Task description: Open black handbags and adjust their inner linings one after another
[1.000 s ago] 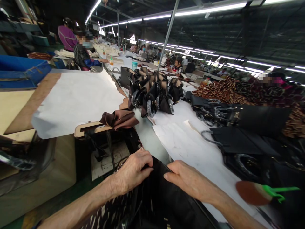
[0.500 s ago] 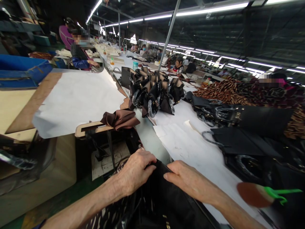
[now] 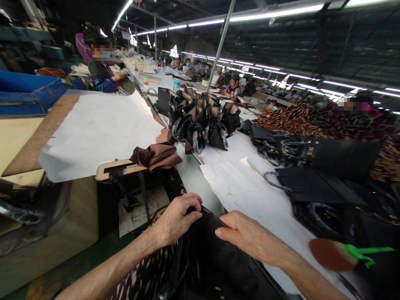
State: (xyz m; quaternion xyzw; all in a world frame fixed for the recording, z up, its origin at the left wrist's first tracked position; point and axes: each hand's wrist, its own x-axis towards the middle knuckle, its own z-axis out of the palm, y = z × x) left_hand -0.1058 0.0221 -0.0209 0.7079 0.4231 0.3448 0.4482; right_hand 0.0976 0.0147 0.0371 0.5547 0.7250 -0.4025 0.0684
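A black bag [image 3: 215, 266] lies in front of me, half over the table's near edge. My left hand [image 3: 175, 218] has its fingers curled over the bag's top left edge and grips it. My right hand [image 3: 250, 237] rests on the bag's top right part, fingers held together and bent down onto the black material. Under the bag on the left shows a patterned brown and white fabric [image 3: 146, 275].
White paper sheets [image 3: 250, 191] cover the table [image 3: 193, 179]. Black bags [image 3: 200, 121] stand in a cluster further back, more black bags [image 3: 315, 183] lie at the right. A brush with a green handle [image 3: 346, 254] lies at the right. Folded brown cloth [image 3: 156, 156] lies on a wooden board. People work at the far tables.
My left hand has shifted slightly up and left along the bag's edge. The right hand has hardly moved.
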